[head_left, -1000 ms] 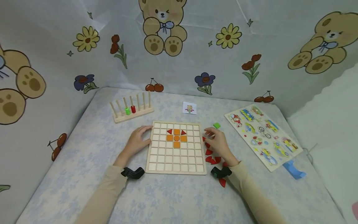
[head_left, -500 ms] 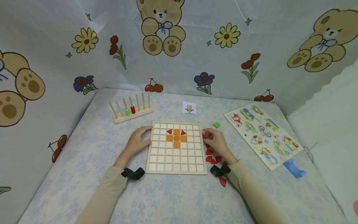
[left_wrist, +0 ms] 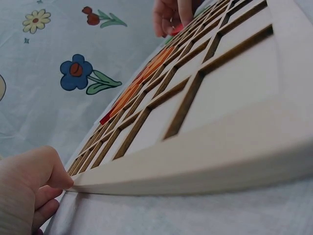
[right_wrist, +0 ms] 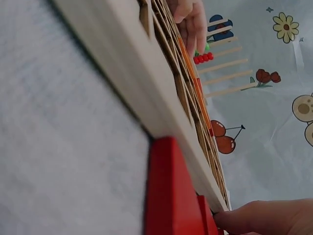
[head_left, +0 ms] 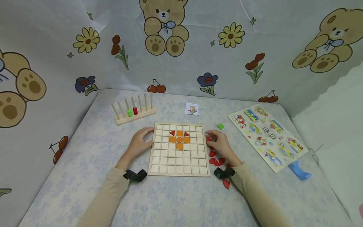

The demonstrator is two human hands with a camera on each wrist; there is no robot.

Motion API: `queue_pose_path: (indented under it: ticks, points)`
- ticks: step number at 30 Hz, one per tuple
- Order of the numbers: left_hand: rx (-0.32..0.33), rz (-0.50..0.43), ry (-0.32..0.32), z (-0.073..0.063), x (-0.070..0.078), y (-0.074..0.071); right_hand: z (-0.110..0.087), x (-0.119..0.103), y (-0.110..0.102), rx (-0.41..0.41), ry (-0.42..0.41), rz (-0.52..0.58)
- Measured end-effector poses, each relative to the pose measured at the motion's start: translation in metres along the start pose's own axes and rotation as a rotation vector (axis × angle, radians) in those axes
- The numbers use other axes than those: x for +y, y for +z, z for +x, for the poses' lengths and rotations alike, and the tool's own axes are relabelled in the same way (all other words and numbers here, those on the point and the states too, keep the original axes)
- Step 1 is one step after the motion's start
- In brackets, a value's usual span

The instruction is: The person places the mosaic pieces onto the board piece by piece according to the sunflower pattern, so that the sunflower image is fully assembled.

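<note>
A square wooden grid board (head_left: 164, 161) lies between my hands, with orange squares, an orange disc (head_left: 179, 139) and red triangles (head_left: 186, 134) in its upper cells. At the board's left edge my left hand (head_left: 138, 143) rests with thumb and index finger spread apart; the left wrist view shows a fingertip touching the board's corner. My right hand (head_left: 221, 143) has bent fingers over red pieces (head_left: 208, 138) beside the right edge. In the right wrist view a fingertip (right_wrist: 230, 218) meets the board's edge above a red piece (right_wrist: 171, 191); whether it pinches one is hidden.
Loose red fan-shaped pieces (head_left: 216, 162) lie below my right hand, a green square (head_left: 220, 126) beyond it. A pattern card (head_left: 192, 109) and a peg rack (head_left: 136, 117) with green and red beads stand behind. A picture puzzle board (head_left: 266, 135) and a blue curved piece (head_left: 299, 171) lie right.
My right hand has shifted slightly left, closer to the board's edge and over the red pieces. The left hand and the board stay in place.
</note>
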State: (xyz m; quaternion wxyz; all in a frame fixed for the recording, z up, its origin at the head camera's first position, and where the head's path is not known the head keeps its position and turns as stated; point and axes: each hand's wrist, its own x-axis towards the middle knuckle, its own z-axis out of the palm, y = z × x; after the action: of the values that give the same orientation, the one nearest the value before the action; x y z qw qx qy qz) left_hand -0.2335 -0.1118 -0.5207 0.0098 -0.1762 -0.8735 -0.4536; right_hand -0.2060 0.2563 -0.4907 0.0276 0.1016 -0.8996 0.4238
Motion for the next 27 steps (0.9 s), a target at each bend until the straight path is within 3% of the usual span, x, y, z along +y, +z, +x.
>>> queue_pose_path:
  ticks: [6,12,16,22,27]
  points:
    - [-0.001,-0.001,-0.01,0.0,0.0,0.0,0.001,-0.003,-0.001,-0.009,0.062,0.019]
    - [-0.004,-0.003,-0.023,-0.001,0.002,-0.001,0.002,-0.007,0.001,0.052,0.107,0.039]
    - [-0.005,0.003,-0.024,-0.001,0.001,-0.001,0.001,-0.021,0.005,0.09,0.121,0.088]
    - [-0.002,0.007,-0.024,-0.001,0.001,-0.002,-0.002,-0.048,0.03,-0.024,0.041,0.148]
    - [-0.012,-0.009,-0.025,-0.001,0.002,-0.001,-0.004,-0.055,0.052,-0.072,0.036,0.147]
